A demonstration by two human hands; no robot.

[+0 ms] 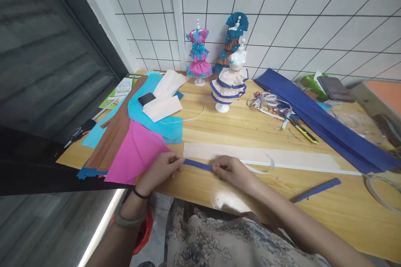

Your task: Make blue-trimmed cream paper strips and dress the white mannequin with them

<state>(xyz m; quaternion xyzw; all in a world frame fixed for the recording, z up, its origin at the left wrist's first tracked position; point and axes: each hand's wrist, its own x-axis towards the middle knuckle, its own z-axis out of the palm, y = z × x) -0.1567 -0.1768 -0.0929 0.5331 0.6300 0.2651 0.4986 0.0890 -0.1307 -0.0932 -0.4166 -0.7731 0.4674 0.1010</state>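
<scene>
A narrow dark blue paper strip (198,165) stretches between my two hands near the table's front edge. My left hand (166,166) pinches its left end, and my right hand (228,169) pinches the right end. Just behind them lies a long pale paper strip (219,151) with white tape along its front edge. A curled length of white tape (272,162) rises beside my right hand. Another blue strip (319,189) rests on the table at the right, past my right forearm.
Coloured paper sheets (138,150) lie at the left. A mannequin in a blue-trimmed skirt (230,85) stands at the back, with two more behind it. Paper scraps (269,102), a yellow cutter (305,132), folded blue paper (313,121) and a tape roll (384,192) are at the right.
</scene>
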